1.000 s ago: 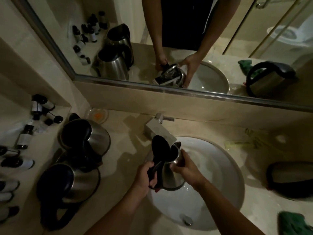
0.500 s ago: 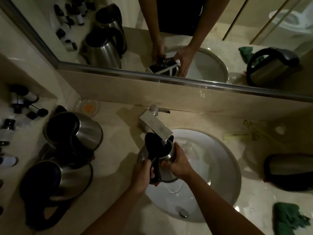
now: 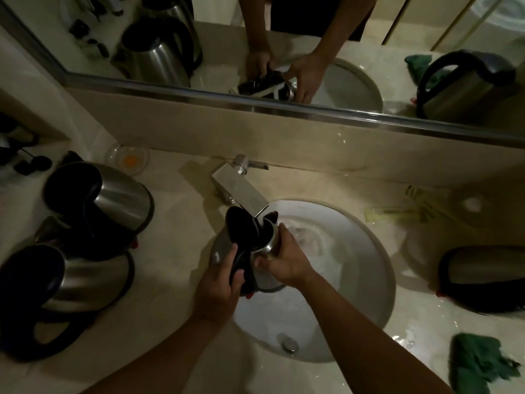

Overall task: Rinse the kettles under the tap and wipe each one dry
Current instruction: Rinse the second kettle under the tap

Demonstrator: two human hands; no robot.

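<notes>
A steel kettle (image 3: 262, 253) with a black lid flipped open is held over the left side of the white sink (image 3: 366, 268), its mouth right under the square chrome tap (image 3: 241, 191). My left hand (image 3: 218, 288) grips its black handle. My right hand (image 3: 284, 260) clasps the steel body near the rim. Two more steel kettles stand on the counter at left, one further back (image 3: 113, 200) and one nearer (image 3: 82, 280). Another kettle (image 3: 483, 277) stands at the right. A green cloth (image 3: 480, 362) lies at the lower right.
A glass soap dish (image 3: 127, 160) sits by the back wall. Small dark-capped bottles (image 3: 28, 163) lie at the far left. A yellowish packet (image 3: 397, 214) lies right of the sink. The counter near the cloth is wet. The mirror above reflects the scene.
The kettle has shifted a little up and back, so its open mouth now sits directly under the tap spout. Both hands keep the same grips.
</notes>
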